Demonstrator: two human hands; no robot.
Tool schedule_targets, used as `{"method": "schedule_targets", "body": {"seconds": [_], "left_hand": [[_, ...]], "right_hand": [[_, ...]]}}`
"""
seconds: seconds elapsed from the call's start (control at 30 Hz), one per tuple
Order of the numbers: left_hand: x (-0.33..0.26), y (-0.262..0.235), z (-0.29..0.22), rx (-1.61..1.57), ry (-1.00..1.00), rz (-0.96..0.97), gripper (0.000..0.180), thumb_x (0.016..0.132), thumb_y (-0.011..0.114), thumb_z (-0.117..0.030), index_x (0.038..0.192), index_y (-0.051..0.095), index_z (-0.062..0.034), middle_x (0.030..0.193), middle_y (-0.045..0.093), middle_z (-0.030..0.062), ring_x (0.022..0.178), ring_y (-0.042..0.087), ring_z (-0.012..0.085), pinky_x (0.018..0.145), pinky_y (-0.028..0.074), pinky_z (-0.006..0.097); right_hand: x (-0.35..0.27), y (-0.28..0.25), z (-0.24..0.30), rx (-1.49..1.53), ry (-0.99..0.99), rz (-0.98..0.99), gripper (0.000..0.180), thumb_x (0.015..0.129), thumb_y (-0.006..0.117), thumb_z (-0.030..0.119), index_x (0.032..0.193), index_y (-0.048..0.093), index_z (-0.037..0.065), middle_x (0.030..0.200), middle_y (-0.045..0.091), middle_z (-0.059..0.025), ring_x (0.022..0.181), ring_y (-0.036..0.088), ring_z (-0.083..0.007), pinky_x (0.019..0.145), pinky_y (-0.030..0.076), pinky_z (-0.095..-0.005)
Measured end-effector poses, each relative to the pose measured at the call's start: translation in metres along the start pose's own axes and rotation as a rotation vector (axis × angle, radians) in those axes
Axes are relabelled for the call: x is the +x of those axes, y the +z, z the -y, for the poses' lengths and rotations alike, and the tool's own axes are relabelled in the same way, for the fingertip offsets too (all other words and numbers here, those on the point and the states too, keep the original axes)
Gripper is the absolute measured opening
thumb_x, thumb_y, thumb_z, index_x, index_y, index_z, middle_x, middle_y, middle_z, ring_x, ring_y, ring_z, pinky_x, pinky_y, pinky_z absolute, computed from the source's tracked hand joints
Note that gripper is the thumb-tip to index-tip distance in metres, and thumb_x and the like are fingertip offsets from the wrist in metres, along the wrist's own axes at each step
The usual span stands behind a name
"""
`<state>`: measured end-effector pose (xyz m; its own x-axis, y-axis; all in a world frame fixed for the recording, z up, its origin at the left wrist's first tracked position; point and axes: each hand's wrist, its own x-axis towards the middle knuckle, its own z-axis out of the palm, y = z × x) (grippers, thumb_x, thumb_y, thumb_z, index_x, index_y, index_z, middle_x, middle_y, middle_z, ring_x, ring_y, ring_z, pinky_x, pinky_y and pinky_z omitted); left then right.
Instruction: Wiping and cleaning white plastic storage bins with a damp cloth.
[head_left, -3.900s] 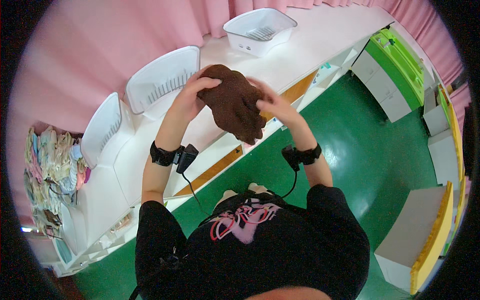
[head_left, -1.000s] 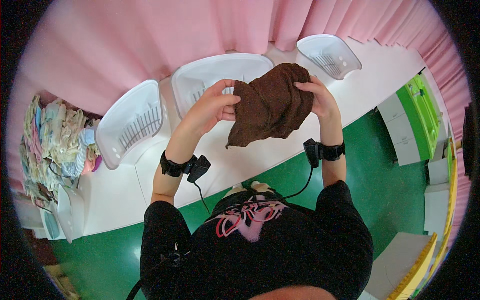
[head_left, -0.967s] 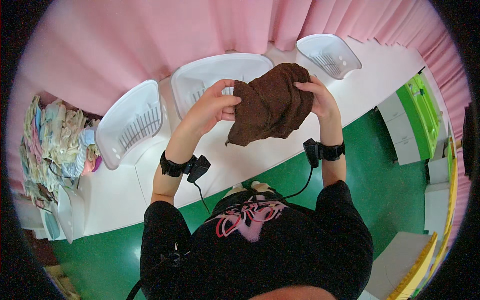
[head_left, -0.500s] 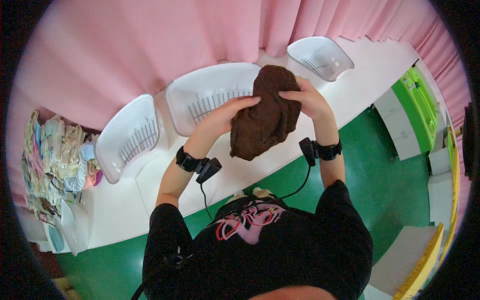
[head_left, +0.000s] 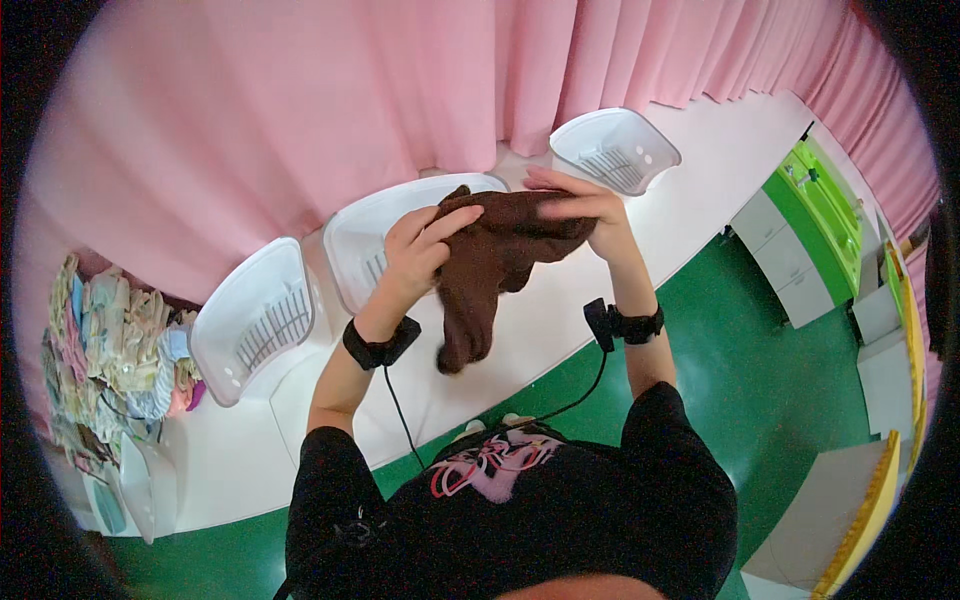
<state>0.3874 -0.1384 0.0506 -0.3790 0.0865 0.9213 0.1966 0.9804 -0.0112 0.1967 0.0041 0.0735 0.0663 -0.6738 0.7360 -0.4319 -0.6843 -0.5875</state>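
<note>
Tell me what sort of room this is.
Possibly a nursery or children's playroom, though I can't be sure: a green-topped white unit resembles a play sink, a boxy cabinet has a bright yellow edge, and pink curtains hang behind the counter.

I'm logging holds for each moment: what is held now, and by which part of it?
A brown cloth, by its upper part: the left hand at its upper left, the right hand at its right end.

At centre, the brown cloth and left hand are hiding part of the middle basket from us. We are seeing the right hand with blurred fingers. The lower edge is cutting off our yellow-edged cabinet.
</note>
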Motion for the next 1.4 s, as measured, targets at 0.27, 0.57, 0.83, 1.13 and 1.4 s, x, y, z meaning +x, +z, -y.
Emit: {"method": "schedule_targets", "body": {"seconds": [0.27,0.57,0.83,1.13,1.4], "left_hand": [[0.015,-0.021,-0.025,-0.172,-0.523,-0.044,0.020,0.063,0.057,0.000,0.083,0.056,-0.0048,0.094,0.058,0.0081,0.075,0.055,0.0228,0.067,0.044,0.028],[-0.020,-0.020,0.002,-0.611,-1.019,0.189,0.032,0.072,0.045,0.007,0.101,0.054,-0.0028,0.091,0.059,0.0070,0.080,0.056,0.0144,0.071,0.044,0.025],[-0.048,-0.007,0.011,-0.899,-1.320,0.033,0.029,0.074,0.045,0.001,0.102,0.052,0.0015,0.095,0.057,0.0094,0.086,0.054,0.0159,0.078,0.042,0.026],[-0.106,-0.009,0.016,0.158,-0.728,0.831,0.074,0.061,0.065,-0.044,0.116,0.041,-0.0019,0.114,0.045,0.0183,0.104,0.045,0.0295,0.089,0.034,0.035],[-0.118,0.021,0.012,0.080,-0.852,0.974,0.050,0.071,0.050,-0.050,0.086,0.058,-0.0028,0.078,0.058,0.0183,0.074,0.055,0.0328,0.066,0.043,0.041]], "right_hand": [[-0.019,0.029,-0.039,0.392,0.717,-0.080,0.038,0.081,0.048,0.020,0.115,0.042,0.004,0.097,0.055,-0.0045,0.083,0.052,-0.0113,0.069,0.043,-0.0232],[-0.048,0.057,-0.061,0.983,1.122,-0.178,0.049,0.085,0.036,0.040,0.115,0.040,0.003,0.112,0.049,-0.0070,0.104,0.045,-0.0160,0.088,0.035,-0.0338],[-0.062,0.092,-0.041,1.125,1.050,-0.205,0.048,0.082,0.044,0.031,0.117,0.037,0.000,0.110,0.050,-0.0096,0.101,0.048,-0.0212,0.088,0.036,-0.0355],[-0.030,0.018,-0.036,0.528,0.633,-0.803,0.034,0.073,0.056,0.009,0.104,0.047,-0.003,0.095,0.055,-0.0123,0.083,0.055,-0.0227,0.073,0.046,-0.0335],[-0.072,0.079,-0.107,-0.730,0.334,0.137,0.038,0.063,0.058,0.012,0.099,0.052,0.004,0.099,0.054,-0.0118,0.103,0.044,-0.0253,0.094,0.027,-0.0404]]}}
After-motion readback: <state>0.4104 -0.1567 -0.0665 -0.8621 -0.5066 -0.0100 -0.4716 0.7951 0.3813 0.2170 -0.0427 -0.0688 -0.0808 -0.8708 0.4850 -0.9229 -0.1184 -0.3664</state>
